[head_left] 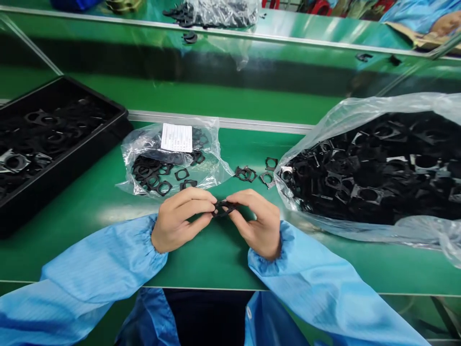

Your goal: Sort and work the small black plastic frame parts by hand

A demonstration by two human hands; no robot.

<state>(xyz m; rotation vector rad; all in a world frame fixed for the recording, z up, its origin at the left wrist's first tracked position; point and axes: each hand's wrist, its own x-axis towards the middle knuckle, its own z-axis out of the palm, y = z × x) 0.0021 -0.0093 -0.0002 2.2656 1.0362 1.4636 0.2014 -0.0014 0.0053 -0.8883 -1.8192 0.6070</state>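
Between my two hands, just above the green table, is a small black frame with a round opening (224,208). My left hand (184,217) pinches its left side between thumb and fingers. On the opposite side my right hand (256,219) grips it the same way. Fingertips cover part of the frame, so its full shape is hidden. Loose black frames (245,173) lie on the table just beyond my hands. Behind my left hand, a small clear bag (212,173) with a white label (176,138) holds several similar frames.
A black bin (108,126) of black parts stands at the left. A large clear bag (324,222) full of similar frames lies open at the right. Across the back runs a raised shelf (288,30) bearing another bag (226,12). Another person's sleeve (418,14) shows at top right.
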